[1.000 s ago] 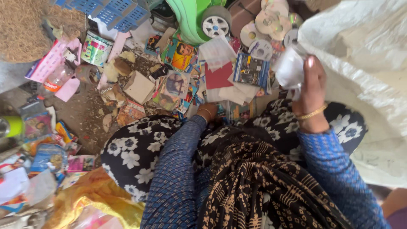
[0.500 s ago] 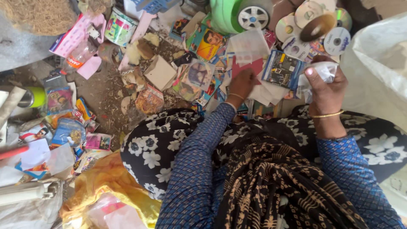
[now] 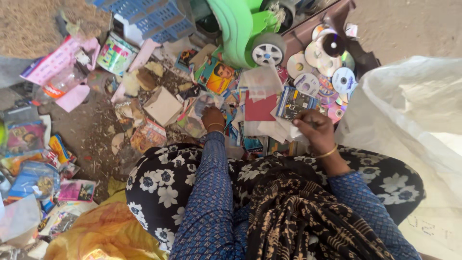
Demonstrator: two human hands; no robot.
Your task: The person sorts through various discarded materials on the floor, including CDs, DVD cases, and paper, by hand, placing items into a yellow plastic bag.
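Since the earlier frame, the right hand [image 3: 315, 131] has been lowered from beside the discs [image 3: 323, 62] to the near edge of the paper pile, and the left hand [image 3: 212, 118] has been shifted left onto the printed covers [image 3: 199, 113]. White papers [image 3: 279, 129] are pinched between the right thumb and curled fingers, just near of a blue-edged case [image 3: 294, 102] and right of a red card [image 3: 260, 108]. The left fingers are bent down onto the covers; whether anything is gripped cannot be told. A white sack [image 3: 409, 115] is seen at the right, touching the person's knee. A green toy car [image 3: 245, 29] is seen at the far side, a blue crate [image 3: 149, 17] to its left, and a round tin [image 3: 115, 54] at far left.
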